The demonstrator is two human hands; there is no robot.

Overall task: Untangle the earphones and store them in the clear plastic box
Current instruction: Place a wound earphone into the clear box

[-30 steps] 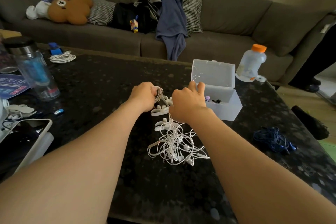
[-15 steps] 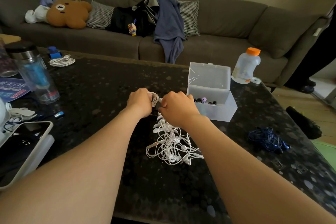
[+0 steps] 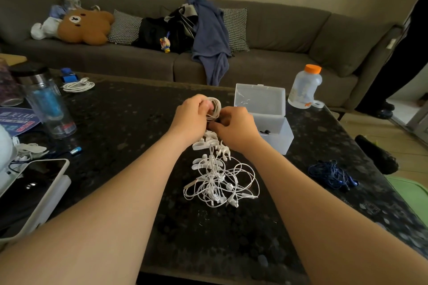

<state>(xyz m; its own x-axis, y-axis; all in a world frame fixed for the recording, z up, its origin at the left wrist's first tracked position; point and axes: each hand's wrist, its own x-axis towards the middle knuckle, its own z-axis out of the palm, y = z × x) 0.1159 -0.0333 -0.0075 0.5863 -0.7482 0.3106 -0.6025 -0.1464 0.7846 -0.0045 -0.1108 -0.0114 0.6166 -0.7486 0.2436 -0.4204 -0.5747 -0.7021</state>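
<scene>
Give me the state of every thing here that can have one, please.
clear plastic box: lid open, upright.
white coil: wound, gripped by left hand.
right hand: fingers curled at the coil, grip hidden.
white earphone tangle: tangled, lying loose.
blue earphones: tangled, lying free.
orange-capped bottle: capped, upright.
tumbler: lid on, upright.

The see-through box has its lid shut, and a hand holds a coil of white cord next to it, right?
No: the head view shows the clear plastic box with its lid open. The left hand does hold the coil of white cord next to it.
</scene>
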